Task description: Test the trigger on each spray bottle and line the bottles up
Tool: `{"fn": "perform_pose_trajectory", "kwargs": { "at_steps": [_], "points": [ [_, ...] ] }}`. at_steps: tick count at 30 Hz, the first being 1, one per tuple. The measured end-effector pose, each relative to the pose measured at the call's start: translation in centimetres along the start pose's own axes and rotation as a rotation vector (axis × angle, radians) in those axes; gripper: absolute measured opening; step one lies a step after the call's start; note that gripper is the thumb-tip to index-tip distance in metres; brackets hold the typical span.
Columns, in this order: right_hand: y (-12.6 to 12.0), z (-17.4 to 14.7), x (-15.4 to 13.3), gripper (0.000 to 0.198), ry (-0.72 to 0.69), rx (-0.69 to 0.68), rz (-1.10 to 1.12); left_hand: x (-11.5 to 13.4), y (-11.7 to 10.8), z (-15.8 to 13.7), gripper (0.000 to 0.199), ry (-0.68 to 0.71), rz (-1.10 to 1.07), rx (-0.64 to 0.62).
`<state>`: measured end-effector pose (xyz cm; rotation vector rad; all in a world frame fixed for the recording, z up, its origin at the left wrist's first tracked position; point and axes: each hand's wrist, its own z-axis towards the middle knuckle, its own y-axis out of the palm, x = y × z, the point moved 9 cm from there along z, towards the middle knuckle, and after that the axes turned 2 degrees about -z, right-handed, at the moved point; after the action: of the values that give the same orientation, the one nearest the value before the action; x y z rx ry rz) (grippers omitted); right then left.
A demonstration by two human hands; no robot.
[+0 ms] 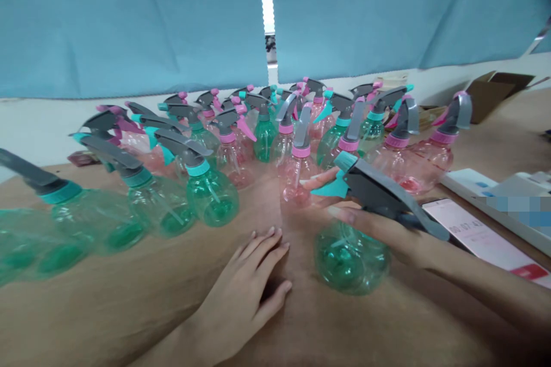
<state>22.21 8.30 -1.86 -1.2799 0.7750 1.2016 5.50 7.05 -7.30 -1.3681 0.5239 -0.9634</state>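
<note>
My right hand (383, 232) has its fingers around the neck of a green spray bottle (350, 264) with a grey and teal spray head. That bottle stands at or just over the table, right of centre; whether its base touches the wood I cannot tell. Part of the grip is hidden behind the spray head. My left hand (249, 281) lies palm down on the wooden table (142, 309), fingers loosely stretched out and holding nothing. Beyond its fingertips stand another green spray bottle (213, 200) and a pink spray bottle (299, 178).
Several green and pink spray bottles crowd the back and left, among them a green one (159, 206). A phone with a timer (482, 235) lies at right beside a white box (508, 206). An open cardboard box (495, 94) stands behind, before a blue curtain (172, 17).
</note>
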Motion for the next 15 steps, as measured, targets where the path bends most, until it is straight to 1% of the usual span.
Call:
{"fn": "perform_pose_trajectory", "kwargs": {
  "at_steps": [4, 8, 12, 15],
  "points": [
    [0.0, -0.1, 0.2, 0.023, -0.010, 0.019, 0.029, -0.1, 0.0, 0.0, 0.043, 0.002, 0.003, 0.005],
    [0.0, 0.0, 0.8, 0.026, 0.047, 0.036, 0.016, -0.1, 0.1, -0.1, 0.043, 0.002, 0.013, -0.002],
    [0.1, 0.1, -0.3, 0.025, -0.022, 0.030, 0.053, -0.1, 0.0, 0.0, 0.043, 0.000, 0.012, -0.002],
    [-0.1, 0.0, -0.5, 0.023, -0.028, 0.058, 0.020, 0.0, 0.0, 0.1, 0.042, 0.005, 0.008, 0.000]
  ]
}}
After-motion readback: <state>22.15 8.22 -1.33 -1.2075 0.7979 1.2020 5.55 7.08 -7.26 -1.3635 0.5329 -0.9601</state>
